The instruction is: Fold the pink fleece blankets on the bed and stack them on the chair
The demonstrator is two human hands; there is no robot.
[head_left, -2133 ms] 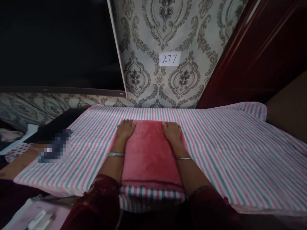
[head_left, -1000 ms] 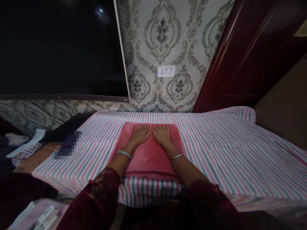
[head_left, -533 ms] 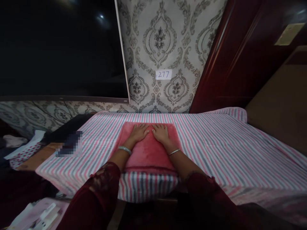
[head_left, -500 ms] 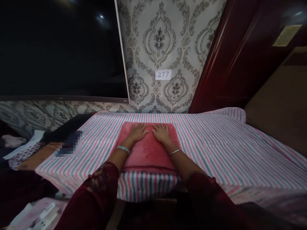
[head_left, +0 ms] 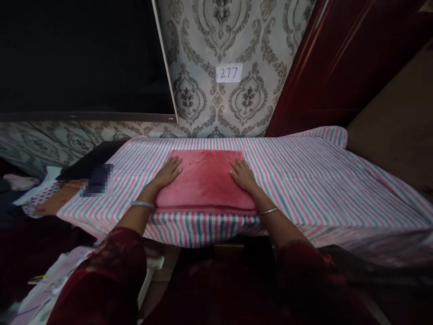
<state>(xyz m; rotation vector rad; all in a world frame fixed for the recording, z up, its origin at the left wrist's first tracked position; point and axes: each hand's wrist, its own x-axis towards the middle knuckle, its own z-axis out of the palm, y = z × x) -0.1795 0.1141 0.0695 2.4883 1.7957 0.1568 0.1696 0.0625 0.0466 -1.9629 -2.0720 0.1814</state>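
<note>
A plush pink-red cloth (head_left: 206,180), folded into a flat rectangle, lies on a table covered by a striped tablecloth (head_left: 311,189). Its near edge shows a fold along the table's front. My left hand (head_left: 168,172) rests flat on the cloth's left side, fingers spread. On the opposite side, my right hand (head_left: 243,175) lies flat with its fingers apart near the right edge. Neither hand grips anything. Whether the cloth is a towel or a small blanket I cannot tell.
A large dark television screen (head_left: 81,58) is at the left, above the table. Behind stands a patterned wall with a paper label (head_left: 229,72) reading 277. A dark red wooden panel (head_left: 314,72) rises at the right. A blurred-out dark item (head_left: 97,180) lies on the table's left.
My hands have moved apart, from near the middle of the cloth's far part to its left and right sides. The camera view has tilted downward.
</note>
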